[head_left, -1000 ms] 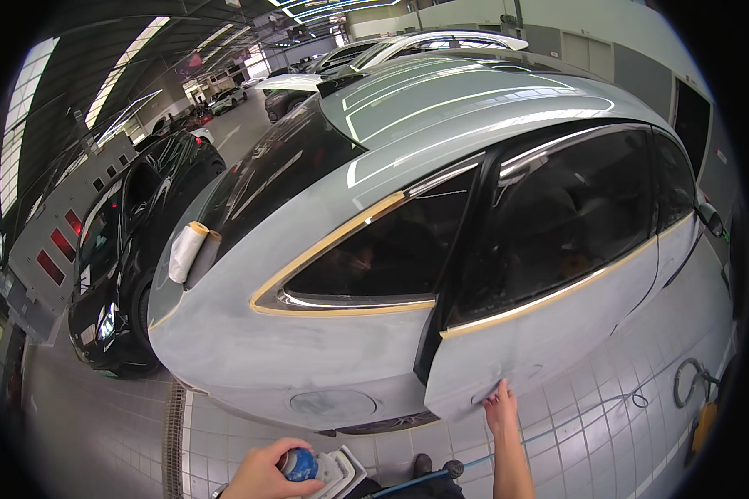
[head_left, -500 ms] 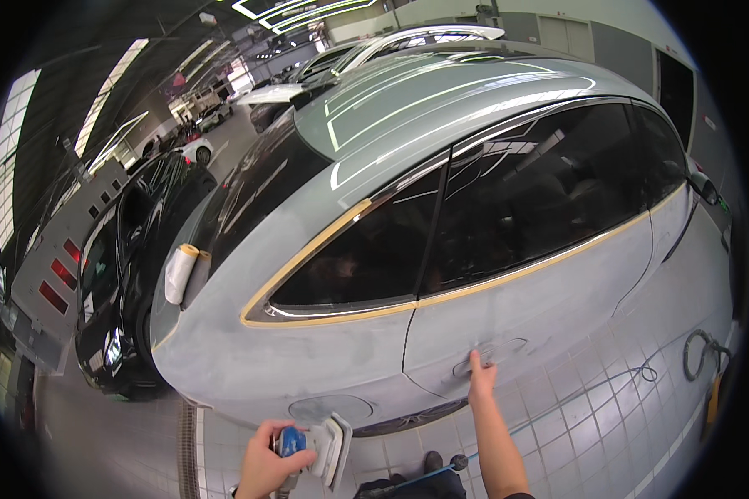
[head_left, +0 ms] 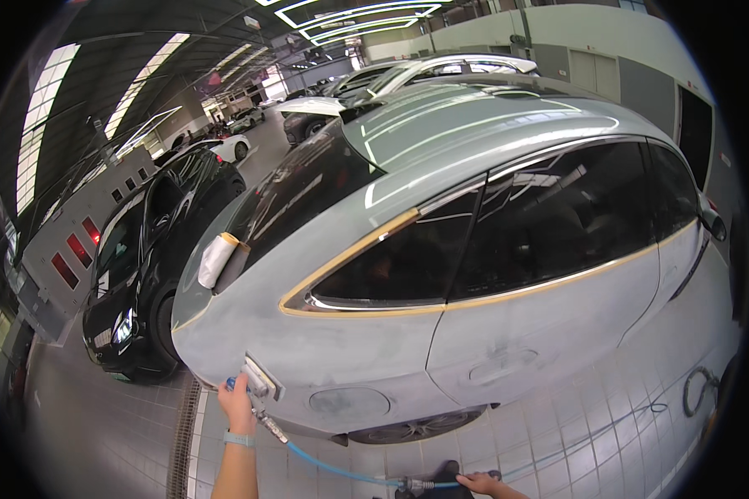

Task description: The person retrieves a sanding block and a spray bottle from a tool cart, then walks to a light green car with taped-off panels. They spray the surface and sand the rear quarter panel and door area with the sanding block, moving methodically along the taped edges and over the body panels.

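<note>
Far L, I saw a black car [head_left: 146,274] parked nose toward me, w/ a long floor grate [head_left: 181,441] just R of it. Next came the grey car [head_left: 374,345], which filled most of my view, its side panels dull and patchy vs a glossy roof. A pale roll w/ a yellow end [head_left: 216,261] lay on its rear, by the rear glass.

My L hand [head_left: 237,403] was up near the rear qtr panel, fingers wrapped round the blue-topped sander [head_left: 260,378]. Its pad faced the panel; couldn't tell if they touched. A band [head_left: 240,437] circled that wrist. From the sander's metal fitting, a blue hose [head_left: 333,469] curved down and R, approx to the bottom ctr.

Above it were the round flap outline [head_left: 349,402] and, lower, part of a wheel [head_left: 416,427]. Yellow tape [head_left: 374,313] edged the side windows.

My R hand [head_left: 478,482] was low, well apart from the car's panels, fingers pinching the hose just R of a metal coupling [head_left: 418,484]. Farther R: the door handle [head_left: 503,364], then a dark looped hose [head_left: 686,395] nr the edge, over pale floor tiles [head_left: 558,441].
</note>
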{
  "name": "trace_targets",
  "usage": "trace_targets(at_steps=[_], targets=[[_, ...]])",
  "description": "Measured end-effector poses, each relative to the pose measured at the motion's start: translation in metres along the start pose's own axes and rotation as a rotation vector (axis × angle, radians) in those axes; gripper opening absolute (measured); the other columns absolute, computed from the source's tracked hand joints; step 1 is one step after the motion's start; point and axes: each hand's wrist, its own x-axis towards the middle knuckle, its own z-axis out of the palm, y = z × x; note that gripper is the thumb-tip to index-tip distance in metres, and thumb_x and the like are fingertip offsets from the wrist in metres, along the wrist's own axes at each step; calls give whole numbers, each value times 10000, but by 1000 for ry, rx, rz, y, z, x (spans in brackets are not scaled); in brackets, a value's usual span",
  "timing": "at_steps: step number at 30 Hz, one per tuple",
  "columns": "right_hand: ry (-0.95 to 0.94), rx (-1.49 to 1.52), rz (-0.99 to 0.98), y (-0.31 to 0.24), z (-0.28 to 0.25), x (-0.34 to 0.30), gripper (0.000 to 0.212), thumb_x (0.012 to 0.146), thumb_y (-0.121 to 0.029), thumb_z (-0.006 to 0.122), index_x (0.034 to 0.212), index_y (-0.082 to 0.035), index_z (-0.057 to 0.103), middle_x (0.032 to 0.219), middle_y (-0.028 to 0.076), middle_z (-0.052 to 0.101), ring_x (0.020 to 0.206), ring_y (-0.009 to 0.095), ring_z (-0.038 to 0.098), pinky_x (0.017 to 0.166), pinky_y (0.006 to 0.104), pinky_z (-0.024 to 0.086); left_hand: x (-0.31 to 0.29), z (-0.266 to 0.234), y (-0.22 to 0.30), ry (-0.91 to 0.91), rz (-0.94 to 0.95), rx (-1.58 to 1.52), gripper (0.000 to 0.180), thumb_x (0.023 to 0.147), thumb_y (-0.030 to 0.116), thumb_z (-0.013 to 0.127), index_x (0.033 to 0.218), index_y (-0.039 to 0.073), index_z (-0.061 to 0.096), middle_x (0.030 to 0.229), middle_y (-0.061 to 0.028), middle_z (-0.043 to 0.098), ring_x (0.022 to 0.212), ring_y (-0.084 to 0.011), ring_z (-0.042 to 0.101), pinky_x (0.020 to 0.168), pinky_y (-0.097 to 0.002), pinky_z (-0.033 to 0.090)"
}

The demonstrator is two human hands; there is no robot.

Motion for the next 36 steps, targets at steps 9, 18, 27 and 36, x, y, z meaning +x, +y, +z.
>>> trace_targets(at_steps=[9,18,27,36], targets=[[112,-104,-104,10,-152,-114,672,976,-674,609,1221,-71,778,1165,193,778,1114,399,726,1041,450,547,-14,79,-66,112,358,754,508,854,293,800,1212,-4,596,1108,-193,670,923,-409,679,843,-514,533],[197,-54,-396,-34,-307,-131,609,991,-589,658,876,5,721,809,280,688,769,476,660,714,526,507,-118,197,-29,29,530,945,549,844,319,810,1281,74,587,1194,-165,631,929,-451,688,756,-539,569],[210,-293,-375,-1,-339,-95,672,941,-736,590,840,-99,782,797,192,732,834,429,721,777,537,547,-234,291,-17,-175,709,951,522,811,299,849,1238,104,622,1189,-131,630,833,-413,710,680,-492,588],[408,-295,-526,31,-339,-76,689,888,-750,670,644,-107,699,550,96,627,591,375,656,624,487,505,-229,297,-10,-50,557,956,537,806,290,857,1250,99,623,1171,-153,620,843,-432,709,688,-514,594]])
